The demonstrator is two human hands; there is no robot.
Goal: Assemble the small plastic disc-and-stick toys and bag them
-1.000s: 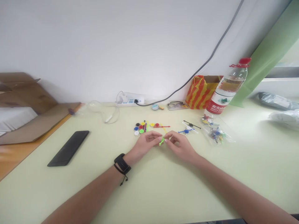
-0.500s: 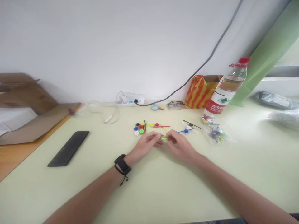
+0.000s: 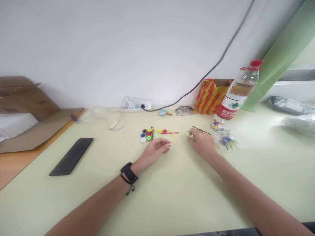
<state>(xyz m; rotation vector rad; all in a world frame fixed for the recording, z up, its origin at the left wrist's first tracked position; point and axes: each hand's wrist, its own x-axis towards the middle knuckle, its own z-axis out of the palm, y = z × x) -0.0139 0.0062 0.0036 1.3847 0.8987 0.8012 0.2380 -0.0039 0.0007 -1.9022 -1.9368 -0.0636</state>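
My left hand [image 3: 157,149] rests over the table with its fingers loosely curled, the thumb a little apart, and nothing visible in it. Just behind it lie several coloured plastic discs, among them a blue disc [image 3: 143,135] and a green disc [image 3: 148,138], plus a red arrow pointer [image 3: 169,133]. Farther right, my right hand [image 3: 203,142] is closed at the fingertips on a green plastic spinner [image 3: 190,134], mostly hidden by the fingers. Beyond that hand shows a black arrow pointer [image 3: 201,130]; the blue and white spinners there are largely covered.
Right of my right hand lies a clear bag of small coloured parts [image 3: 228,141], near a large water bottle [image 3: 236,95] and a striped bag [image 3: 210,96]. A black phone [image 3: 71,156] lies at left. A power strip [image 3: 136,105] sits against the wall.
My hands have parted. The right one has moved right and away from me with the green spinner, over the blue and white ones. The left has let go and stayed put.
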